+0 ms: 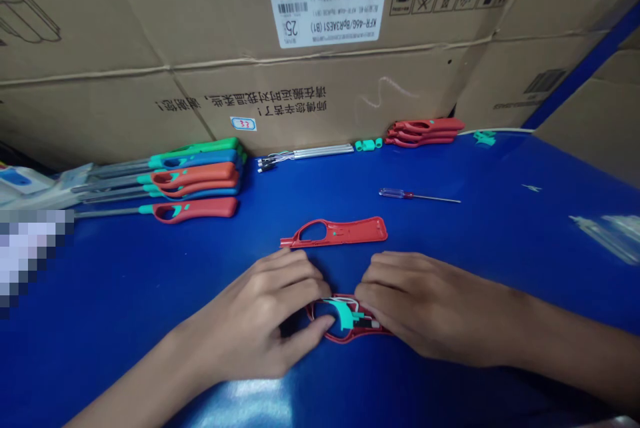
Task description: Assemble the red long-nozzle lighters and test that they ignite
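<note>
A red lighter handle half [345, 325] with a teal trigger and thin wires lies on the blue table [125, 295] near its front edge. My left hand [265, 321] is closed on the handle half's left end, thumb against the trigger loop. From the right, my right hand [415, 305] presses its curled fingers onto the same half. Just beyond my hands lies a second, bare red handle half [337, 232], untouched.
Several finished long lighters [190, 178] in red, blue and teal lie at the back left. Metal tubes with wires [305, 155], small teal caps [369, 145], stacked red shells [425, 131] and a screwdriver [417, 196] lie farther back. Cardboard boxes [300, 48] wall the table's rear.
</note>
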`<state>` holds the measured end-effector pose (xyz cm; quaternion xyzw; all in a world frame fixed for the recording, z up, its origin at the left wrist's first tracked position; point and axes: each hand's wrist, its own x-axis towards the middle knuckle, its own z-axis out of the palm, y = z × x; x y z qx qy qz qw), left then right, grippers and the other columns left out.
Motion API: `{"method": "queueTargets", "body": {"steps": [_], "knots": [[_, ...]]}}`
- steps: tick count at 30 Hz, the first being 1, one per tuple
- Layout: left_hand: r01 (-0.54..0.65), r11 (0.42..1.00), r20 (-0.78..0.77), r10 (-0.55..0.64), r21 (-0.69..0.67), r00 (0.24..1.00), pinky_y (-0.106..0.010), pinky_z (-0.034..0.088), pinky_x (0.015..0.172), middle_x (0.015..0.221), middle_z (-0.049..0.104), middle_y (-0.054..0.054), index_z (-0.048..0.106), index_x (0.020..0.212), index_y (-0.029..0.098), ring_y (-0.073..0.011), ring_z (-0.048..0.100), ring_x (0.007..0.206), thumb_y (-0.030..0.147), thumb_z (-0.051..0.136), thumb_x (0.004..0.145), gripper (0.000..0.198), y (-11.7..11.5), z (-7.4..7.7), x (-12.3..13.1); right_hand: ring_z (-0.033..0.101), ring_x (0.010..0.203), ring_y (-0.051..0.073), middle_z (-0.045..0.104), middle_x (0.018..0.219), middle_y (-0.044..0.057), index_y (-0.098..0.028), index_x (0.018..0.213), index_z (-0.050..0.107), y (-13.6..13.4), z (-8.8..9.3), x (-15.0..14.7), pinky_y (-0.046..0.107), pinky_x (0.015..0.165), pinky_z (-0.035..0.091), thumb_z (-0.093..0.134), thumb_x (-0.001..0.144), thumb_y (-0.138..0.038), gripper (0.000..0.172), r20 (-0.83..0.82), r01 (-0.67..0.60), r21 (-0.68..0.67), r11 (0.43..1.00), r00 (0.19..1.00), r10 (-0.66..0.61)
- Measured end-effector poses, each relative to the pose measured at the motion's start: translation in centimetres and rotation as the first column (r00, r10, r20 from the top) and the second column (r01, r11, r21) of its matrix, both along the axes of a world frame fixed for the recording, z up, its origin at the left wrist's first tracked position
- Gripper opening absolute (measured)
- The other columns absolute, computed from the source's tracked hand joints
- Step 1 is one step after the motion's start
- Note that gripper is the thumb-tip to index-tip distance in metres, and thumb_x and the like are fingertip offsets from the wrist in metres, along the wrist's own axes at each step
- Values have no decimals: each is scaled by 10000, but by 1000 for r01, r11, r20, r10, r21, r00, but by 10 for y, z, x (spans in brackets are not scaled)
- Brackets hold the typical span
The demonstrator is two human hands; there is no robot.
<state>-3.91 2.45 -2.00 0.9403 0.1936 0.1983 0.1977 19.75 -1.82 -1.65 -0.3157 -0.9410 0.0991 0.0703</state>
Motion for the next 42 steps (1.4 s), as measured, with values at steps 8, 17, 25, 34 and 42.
{"method": "queueTargets", "body": {"steps": [8,17,25,34,42], "knots": [[11,1000,-4,-11,-4,1000,-339,500,721,815,651,-53,679,936,148,-178,595,763,175,613,842,118,0,0,-1,420,703,157,550,794,41,-131,865,586,-1,-1,-1,286,680,368,438,919,-70,169,-15,6,-6,1000,1000,-6],[11,999,-24,-12,-30,1000,-340,488,717,802,639,-49,676,919,153,-178,588,754,190,606,847,107,0,0,-1,456,717,146,595,800,41,-125,862,632,2,4,3,269,688,386,437,938,-95,211,-57,-18,-58,998,998,15],[11,1000,-52,-12,-12,999,-339,471,712,805,633,-53,652,943,149,-186,582,764,196,595,852,117,-2,-2,-2,418,625,123,512,676,-19,-163,768,534,0,-8,-7,258,662,375,408,961,-123,234,-195,104,12,994,976,-100],[0,1000,-26,1,5,1000,-338,460,700,807,635,-48,607,1005,142,-187,576,751,206,622,832,185,-3,-3,-1,496,680,110,619,744,23,-118,852,582,-3,-14,-12,241,675,437,468,924,-73,142,-480,65,-49,997,874,-80],[-8,1000,2,8,2,1000,-331,452,680,738,623,-48,648,822,132,-172,574,703,191,607,851,77,-2,-2,1,569,713,86,667,782,7,-157,874,617,-2,-19,-16,214,697,496,519,867,-23,167,-663,31,-158,987,738,-129]]}}
